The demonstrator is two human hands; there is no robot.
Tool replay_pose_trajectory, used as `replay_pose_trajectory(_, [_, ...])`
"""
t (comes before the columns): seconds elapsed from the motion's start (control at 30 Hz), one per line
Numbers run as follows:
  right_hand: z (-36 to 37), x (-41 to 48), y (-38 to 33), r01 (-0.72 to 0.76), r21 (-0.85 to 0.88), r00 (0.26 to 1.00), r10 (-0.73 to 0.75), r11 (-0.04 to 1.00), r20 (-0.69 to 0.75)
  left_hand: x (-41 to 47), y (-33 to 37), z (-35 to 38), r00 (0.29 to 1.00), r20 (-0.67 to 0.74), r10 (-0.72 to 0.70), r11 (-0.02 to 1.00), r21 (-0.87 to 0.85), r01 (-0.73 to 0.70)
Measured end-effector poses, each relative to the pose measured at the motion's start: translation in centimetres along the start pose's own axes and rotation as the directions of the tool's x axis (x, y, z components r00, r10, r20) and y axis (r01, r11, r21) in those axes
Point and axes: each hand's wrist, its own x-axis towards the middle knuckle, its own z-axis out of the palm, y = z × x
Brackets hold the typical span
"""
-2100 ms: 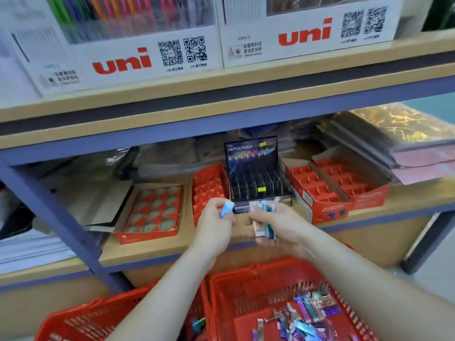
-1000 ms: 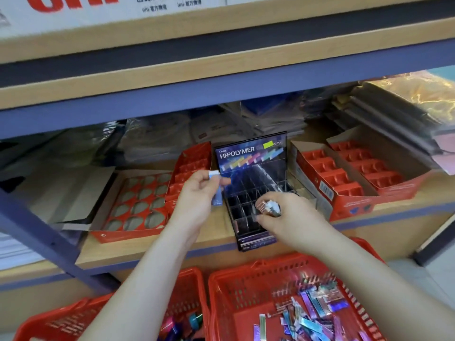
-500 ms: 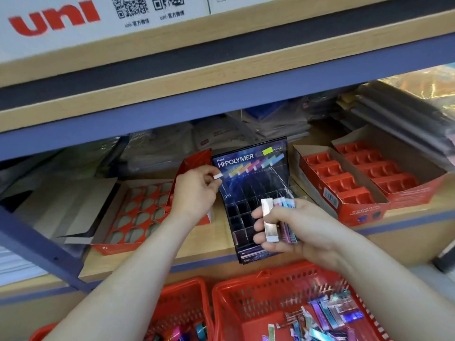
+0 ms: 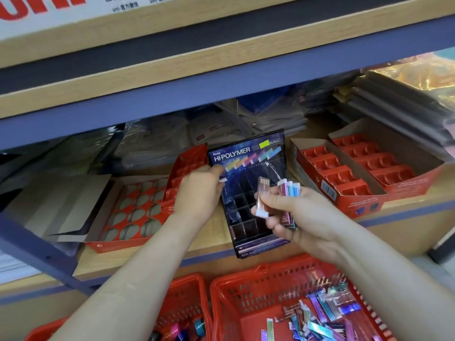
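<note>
A black Hi-Polymer display box (image 4: 248,153) with several dark slots stands near the front edge of the wooden shelf (image 4: 152,257). My left hand (image 4: 199,193) is at the box's upper left slots and pinches a slim eraser stick, of which only the white end (image 4: 222,179) shows. My right hand (image 4: 293,215) is in front of the box and grips a fan of several slim sticks (image 4: 288,190), pink, blue and teal; one shiny pink stick (image 4: 261,195) is held apart by thumb and forefinger.
Red cardboard trays flank the box: a round-holed one (image 4: 133,212) at left, two slotted ones (image 4: 344,173) at right. Below the shelf stand red baskets; the right basket (image 4: 236,306) holds several loose sticks (image 4: 317,316). A blue metal upright (image 4: 29,244) crosses at left.
My left hand carried one stick from near my right hand up to the box's upper left slots. My right hand turned, fanned its sticks and separated a pink one. The view tilted down.
</note>
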Motion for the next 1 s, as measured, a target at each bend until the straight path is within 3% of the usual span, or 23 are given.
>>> replay_pose_trajectory(0.07, [0.2,-0.2,0.1,-0.012,0.012,1.0,0.012,1.0,0.012,-0.3,0.4,-1.2,0.999,-0.012,-0.045,0.998,-0.053,0.044])
replay_pose_trajectory(0.13, [0.3,-0.2,0.1,-0.014,0.032,1.0,0.014,0.999,0.0,-1.0,1.6,-2.7,0.984,0.045,-0.174,0.923,-0.341,0.179])
replay_pose_trajectory(0.2, [0.3,0.0,0.2,0.018,0.036,0.999,-0.017,0.999,-0.027,-2.4,3.2,-4.3,0.924,0.275,-0.265,0.625,-0.681,0.382])
replay_pose_trajectory(0.23, [0.3,0.2,0.3,0.04,0.033,0.999,-0.039,0.999,-0.037,-3.1,3.9,-5.0,0.895,0.372,-0.248,0.49,-0.749,0.447])
replay_pose_trajectory(0.33, [0.3,0.5,0.6,0.065,0.027,0.997,-0.064,0.998,-0.032,-4.5,5.1,-5.7,0.869,0.441,-0.224,0.353,-0.795,0.494])
replay_pose_trajectory(0.47, [0.5,0.4,0.7,0.033,0.104,0.999,-0.031,0.994,-0.021,-4.6,5.2,-5.4,0.846,0.463,-0.266,0.279,-0.803,0.527])
replay_pose_trajectory(0.6, [-0.1,0.4,0.0,0.021,0.243,0.999,-0.01,0.97,-0.046,-3.7,3.8,-5.4,0.848,0.375,-0.374,0.317,-0.808,0.497])
replay_pose_trajectory(0.7, [-0.9,0.3,-0.5,0.025,0.283,0.999,-0.015,0.959,-0.038,-2.4,2.0,-5.1,0.869,0.195,-0.454,0.538,-0.717,0.442])
replay_pose_trajectory(0.8, [-1.3,0.1,-0.9,0.027,0.306,0.999,-0.018,0.952,-0.033,-1.3,1.2,-4.4,0.914,0.1,-0.393,0.75,-0.54,0.381])
replay_pose_trajectory(1.0, [-1.3,-0.2,-1.3,0.072,0.273,0.996,-0.056,0.959,-0.068,0.1,1.5,-2.6,0.974,0.069,-0.217,0.914,-0.337,0.227])
